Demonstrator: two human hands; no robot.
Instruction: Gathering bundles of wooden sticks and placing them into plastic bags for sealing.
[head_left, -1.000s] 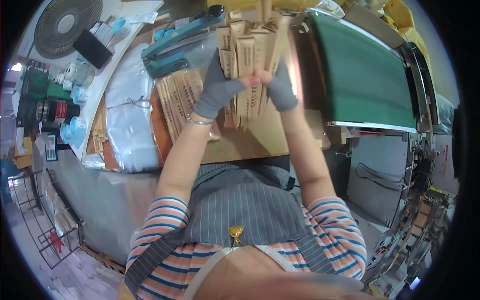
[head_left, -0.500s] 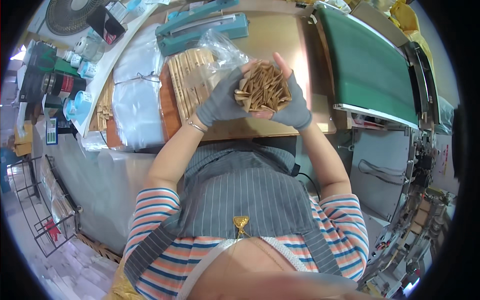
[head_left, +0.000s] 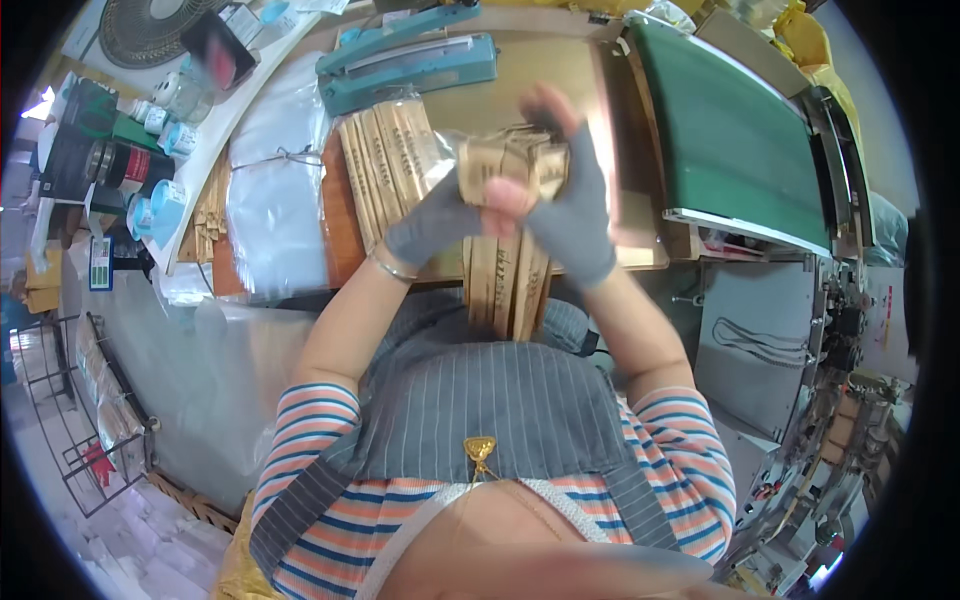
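A thick bundle of long, narrow brown paper packets point(head_left: 505, 285) with dark printing is between my hands, over the front edge of the table. Its lower end points down towards my apron. My left hand point(head_left: 440, 222), in a grey fingerless glove, grips the bundle's left side, its fingers partly hidden. From the right, my right hand point(head_left: 580, 215), gloved alike, holds it with the thumb across the front; its raised fingers are blurred. Just left of my hands lies a pile of similar packets point(head_left: 375, 165), with clear plastic at its right side.
A blue-green bag sealer point(head_left: 410, 72) stands at the back. Clear plastic bags tied with string point(head_left: 275, 215) lie left. A shelf at far left carries small jars point(head_left: 180, 95) and a phone point(head_left: 218, 50). To the right is a green-topped surface point(head_left: 735, 130).
The bundle has tipped from showing its packet ends to showing its long printed sides, hanging downward. My right thumb has come across its front. More of the pile at left is uncovered.
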